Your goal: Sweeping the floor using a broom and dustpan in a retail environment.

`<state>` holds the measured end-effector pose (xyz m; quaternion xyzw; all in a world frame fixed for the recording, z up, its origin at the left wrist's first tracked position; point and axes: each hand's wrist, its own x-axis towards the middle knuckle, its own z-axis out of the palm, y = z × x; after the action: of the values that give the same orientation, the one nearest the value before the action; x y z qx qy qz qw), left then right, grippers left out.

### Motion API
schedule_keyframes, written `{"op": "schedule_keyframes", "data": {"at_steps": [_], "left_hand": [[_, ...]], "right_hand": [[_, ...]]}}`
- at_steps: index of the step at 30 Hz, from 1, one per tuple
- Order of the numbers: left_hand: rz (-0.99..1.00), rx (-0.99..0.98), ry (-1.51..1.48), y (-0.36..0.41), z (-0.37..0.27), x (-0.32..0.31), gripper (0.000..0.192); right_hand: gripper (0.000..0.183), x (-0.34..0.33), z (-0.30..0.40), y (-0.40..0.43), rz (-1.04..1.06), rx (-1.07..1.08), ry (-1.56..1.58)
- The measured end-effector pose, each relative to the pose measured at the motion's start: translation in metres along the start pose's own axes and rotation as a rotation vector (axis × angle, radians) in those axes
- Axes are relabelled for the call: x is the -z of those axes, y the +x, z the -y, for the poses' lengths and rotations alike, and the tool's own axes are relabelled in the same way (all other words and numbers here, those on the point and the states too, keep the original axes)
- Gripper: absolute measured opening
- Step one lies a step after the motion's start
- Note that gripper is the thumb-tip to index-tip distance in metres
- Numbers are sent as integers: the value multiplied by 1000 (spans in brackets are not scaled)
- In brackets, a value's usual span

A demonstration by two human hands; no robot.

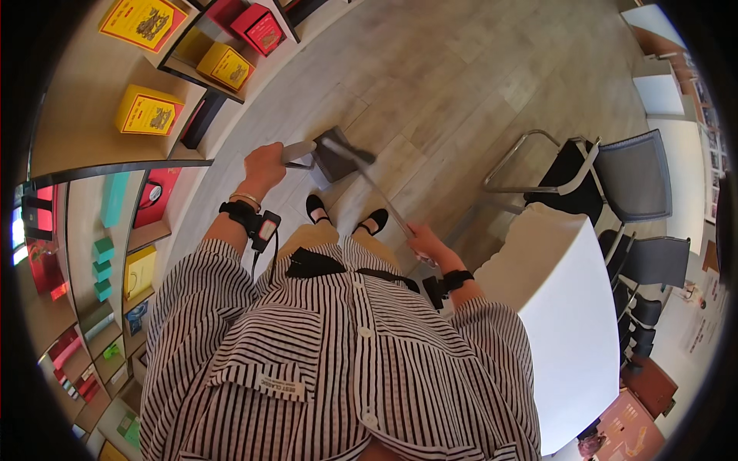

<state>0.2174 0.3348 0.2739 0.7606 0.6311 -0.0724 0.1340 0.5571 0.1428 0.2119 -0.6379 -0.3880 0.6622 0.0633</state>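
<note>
My left hand [265,167] is closed around the grey handle [298,152] of what looks like a dustpan. Its dark grey pan [334,164] is beyond my feet, over the floor. My right hand [426,245] grips a long thin stick [383,196], probably a broom handle. The stick slants up and left from that hand and crosses in front of the pan. A dark piece [366,155] beside the pan may be the broom's head; blur leaves this unsettled. Below the pan are my black shoes [316,208].
Shelving [121,165] with yellow boxes [151,110], red boxes [262,31] and teal boxes [102,271] runs along the left. At right stand a metal-framed chair [634,176] and a white-covered table [576,334], close to my right arm. Wood-look flooring [426,75] stretches ahead.
</note>
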Motion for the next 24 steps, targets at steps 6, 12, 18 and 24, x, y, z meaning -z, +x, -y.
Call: {"op": "schedule_keyframes", "data": {"at_steps": [6, 12, 18, 24], "left_hand": [[5, 38, -9, -13, 44, 14, 16], [14, 201, -49, -63, 94, 21, 17], [15, 318, -95, -61, 110, 13, 17], [-36, 359, -171, -68, 117, 19, 17]], "right_hand": [[39, 2, 53, -54, -62, -63, 225], [33, 17, 43, -29, -321, -50, 141], [28, 13, 28, 58, -314, -64, -407], [36, -60, 63, 40, -135, 234, -614]]}}
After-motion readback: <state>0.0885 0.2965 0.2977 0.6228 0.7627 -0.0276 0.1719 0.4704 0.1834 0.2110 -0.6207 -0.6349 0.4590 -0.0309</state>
